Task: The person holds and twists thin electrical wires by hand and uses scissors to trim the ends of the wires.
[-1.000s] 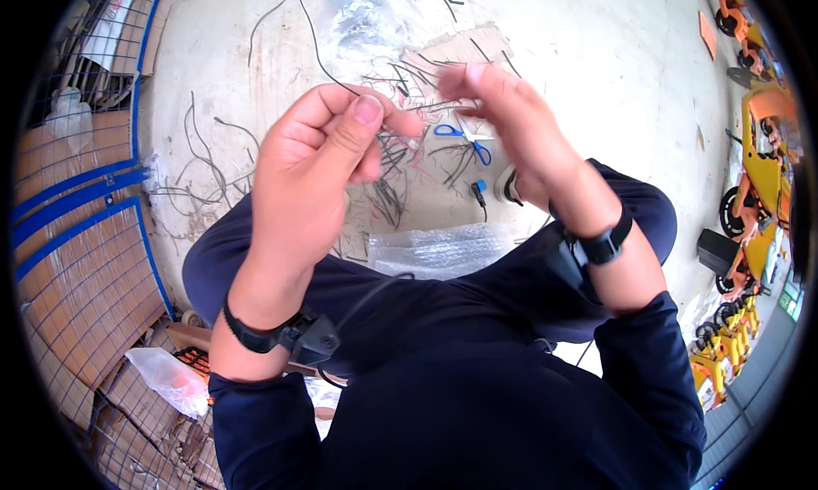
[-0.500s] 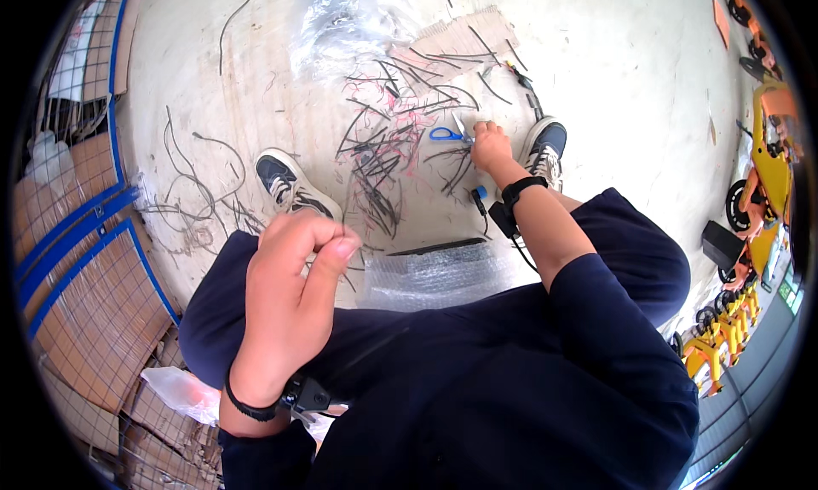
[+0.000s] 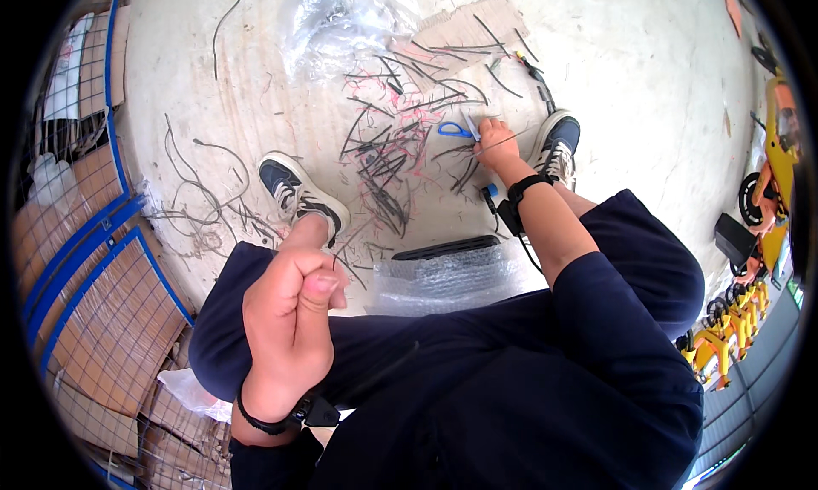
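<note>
My right hand is low over the floor, fingers curled, with a thin dark cable piece crossing it and apparently gripped. Beside its fingertips lie scissors with blue handles and blades apart. My left hand is raised near the camera above my left knee, thumb pressed against bent fingers; anything inside is hidden. Between my shoes spreads a heap of short black cable pieces mixed with thin pink strands.
Clear plastic film and torn cardboard lie ahead. Bubble wrap with a long black part is close to me. Longer loose cables lie left, near a blue-framed mesh cage. Yellow wheeled machines stand right.
My left hand has lowered slightly, its thumb and fingers closing tighter. A thin cable piece now shows across my right hand, which stays by the scissors. The whole view has shifted a little.
</note>
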A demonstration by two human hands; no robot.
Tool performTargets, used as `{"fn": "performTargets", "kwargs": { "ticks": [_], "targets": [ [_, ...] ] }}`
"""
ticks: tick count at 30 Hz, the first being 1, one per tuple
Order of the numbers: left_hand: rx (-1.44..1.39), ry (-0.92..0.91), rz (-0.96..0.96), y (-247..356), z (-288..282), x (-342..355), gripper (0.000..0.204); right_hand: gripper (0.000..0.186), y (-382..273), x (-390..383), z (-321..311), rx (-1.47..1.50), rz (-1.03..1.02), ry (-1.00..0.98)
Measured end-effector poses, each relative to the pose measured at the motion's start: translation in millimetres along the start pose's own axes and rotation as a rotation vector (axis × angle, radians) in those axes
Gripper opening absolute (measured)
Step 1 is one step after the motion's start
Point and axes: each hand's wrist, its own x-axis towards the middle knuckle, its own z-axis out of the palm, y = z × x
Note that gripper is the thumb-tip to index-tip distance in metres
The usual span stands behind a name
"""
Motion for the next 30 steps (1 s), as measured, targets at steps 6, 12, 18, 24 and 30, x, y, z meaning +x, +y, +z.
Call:
{"fn": "performTargets", "kwargs": {
  "ticks": [6, 12, 18, 24, 30],
  "targets": [
    [-0.384, 0.017, -0.101, -4.1, -3.9, -6.9, 0.018, 0.048, -1.3, -7.5, -45.9, 0.264, 0.155, -0.101],
    [-0.744, -0.018, -0.099, 27.7, -10.7, -15.2, 0.021, 0.027, 21.2, -26.0, -218.3, 0.536, -0.056, 0.031],
    [-0.950, -0.172, 0.010, 27.7, -12.8, -26.3, 0.026, 0.019, -32.6, -167.1, -377.1, 0.710, -0.411, 0.224],
    [-0.946, -0.218, -0.013, 32.5, -3.6, -35.7, 0.025, 0.025, -110.9, -268.6, -360.4, 0.935, -0.590, -0.181],
    [-0.990, -0.351, -0.103, 24.9, -0.9, -34.9, 0.029, 0.022, -140.5, -265.9, -339.4, 0.652, -0.769, 0.018]
  ]
}}
